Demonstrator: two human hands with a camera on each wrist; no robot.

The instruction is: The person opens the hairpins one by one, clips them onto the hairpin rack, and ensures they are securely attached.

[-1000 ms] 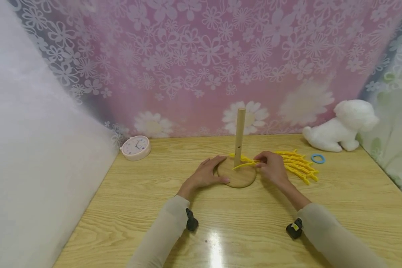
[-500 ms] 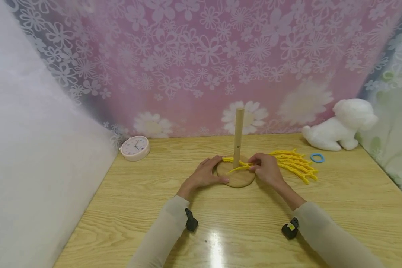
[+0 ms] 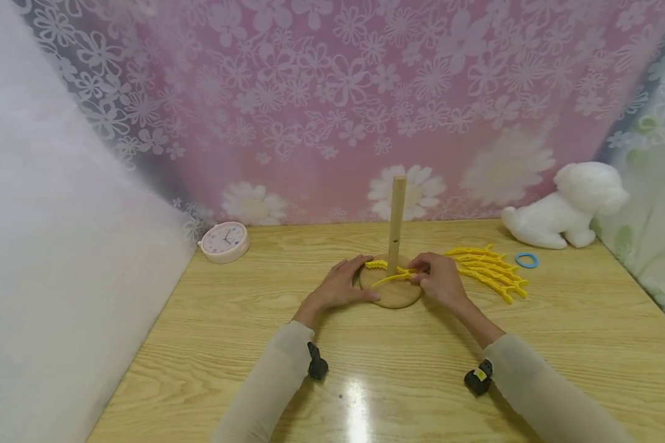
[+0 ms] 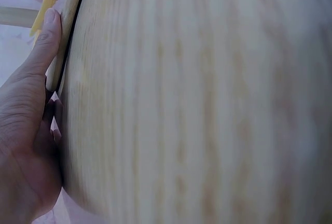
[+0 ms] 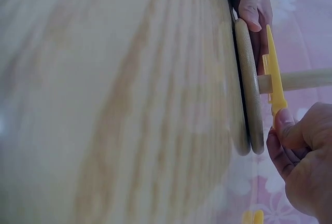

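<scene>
A round wooden base (image 3: 396, 299) carries an upright wooden post (image 3: 397, 212). My left hand (image 3: 338, 286) grips the base's left side, thumb at the front and fingers toward the back; its thumb (image 4: 45, 37) lies along the edge in the left wrist view. My right hand (image 3: 440, 280) pinches one end of a yellow two-pronged plastic clip (image 3: 386, 281). One prong passes in front of the post, the other, with a toothed edge, behind it. In the right wrist view the clip (image 5: 276, 76) stands just above the base, beside the post.
Several curved yellow clips with forked ends (image 3: 493, 274) lie fanned out right of my right hand. Farther right is a blue ring (image 3: 526, 260). A white plush dog (image 3: 571, 206) sits at the back right, a pink clock (image 3: 224, 242) at the back left.
My right hand has moved left and slightly down, sliding the clip farther past the post on both sides. My left hand stays on the base.
</scene>
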